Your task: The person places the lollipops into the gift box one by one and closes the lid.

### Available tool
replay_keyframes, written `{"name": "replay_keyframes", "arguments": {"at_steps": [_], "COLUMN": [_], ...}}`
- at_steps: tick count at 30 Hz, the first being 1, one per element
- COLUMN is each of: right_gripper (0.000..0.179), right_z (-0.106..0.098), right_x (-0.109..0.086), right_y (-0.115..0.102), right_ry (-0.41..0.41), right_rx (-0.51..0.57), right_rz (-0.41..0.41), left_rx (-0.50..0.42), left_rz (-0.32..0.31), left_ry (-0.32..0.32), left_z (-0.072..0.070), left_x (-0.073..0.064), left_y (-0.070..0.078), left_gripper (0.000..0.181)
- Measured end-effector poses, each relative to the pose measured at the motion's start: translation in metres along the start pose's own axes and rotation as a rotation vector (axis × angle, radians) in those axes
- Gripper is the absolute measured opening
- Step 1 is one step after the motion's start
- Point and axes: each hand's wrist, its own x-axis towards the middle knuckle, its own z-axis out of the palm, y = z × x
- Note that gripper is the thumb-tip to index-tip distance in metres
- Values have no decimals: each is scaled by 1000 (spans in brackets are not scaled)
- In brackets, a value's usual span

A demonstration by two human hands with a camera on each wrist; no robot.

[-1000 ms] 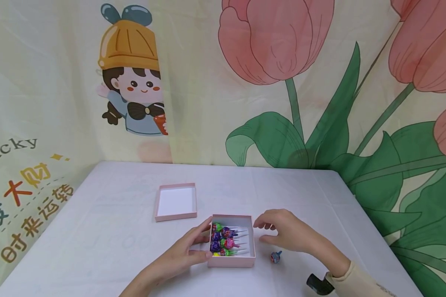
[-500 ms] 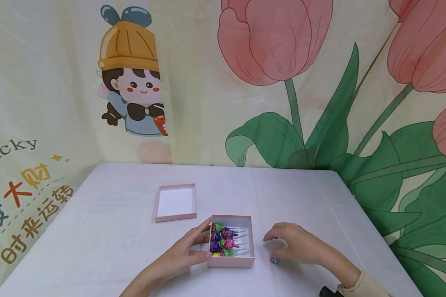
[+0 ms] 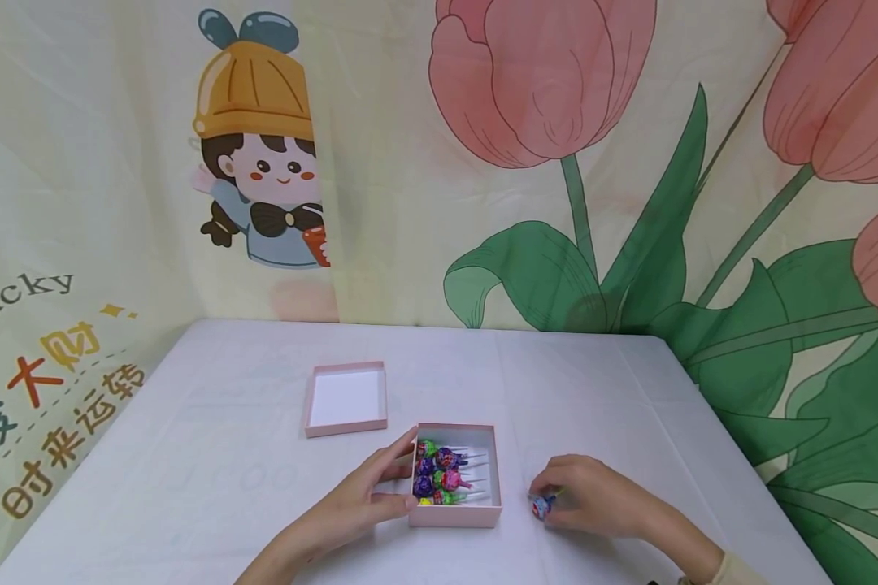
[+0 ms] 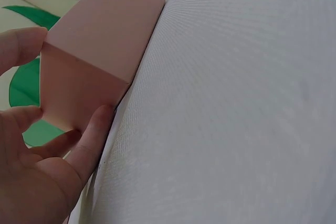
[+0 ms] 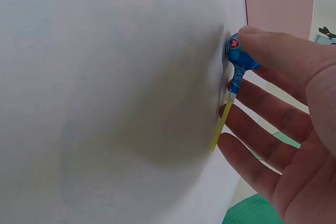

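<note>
A pink open-topped box (image 3: 456,517) stands on the white table, with several wrapped lollipops (image 3: 446,475) lying inside, their white sticks pointing right. My left hand (image 3: 358,496) holds the box at its left side, thumb at the near corner, fingers toward the far one. The left wrist view shows its fingertips against the pink walls. Right of the box, my right hand (image 3: 593,496) pinches a blue-wrapped lollipop (image 5: 240,59) by its candy end. Its yellow stick points away below the thumb, near the other fingers. Part of the index finger is hidden behind the candy.
A pink lid (image 3: 347,398) lies upturned behind the box, to its left, showing its white inside. The white-covered table (image 3: 593,374) ends at a printed cloth backdrop (image 3: 388,162) behind and on both sides.
My right hand has moved right and toward me, down onto the blue lollipop, and taken it between thumb and finger. The left hand and the box have stayed put.
</note>
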Motion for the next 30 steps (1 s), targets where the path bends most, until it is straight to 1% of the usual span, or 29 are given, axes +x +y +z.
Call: {"name": "replay_keyframes", "arguments": {"at_steps": [7, 15, 20, 24, 27, 30], "right_gripper": [24, 22, 18, 18, 18, 16], "right_z": [3, 7, 8, 8, 7, 6], "right_x": [-2, -3, -3, -3, -2, 0], "right_y": [-3, -6, -8, -9, -10, -12], "right_ry": [5, 23, 36, 29, 22, 31], "right_rx": [-25, -28, -39, -38, -28, -7], "right_rz": [20, 68, 57, 70, 82, 72], "left_rx": [-5, -9, -12, -10, -9, -10], "left_rz": [7, -11, -17, -15, -13, -13], "left_ry": [-1, 4, 6, 7, 7, 6], "left_z": [0, 0, 1, 1, 1, 1], "left_x": [0, 1, 0, 0, 0, 0], "left_y": [0, -3, -3, -2, -3, -3], "left_gripper": [86, 86, 87, 86, 86, 87]}}
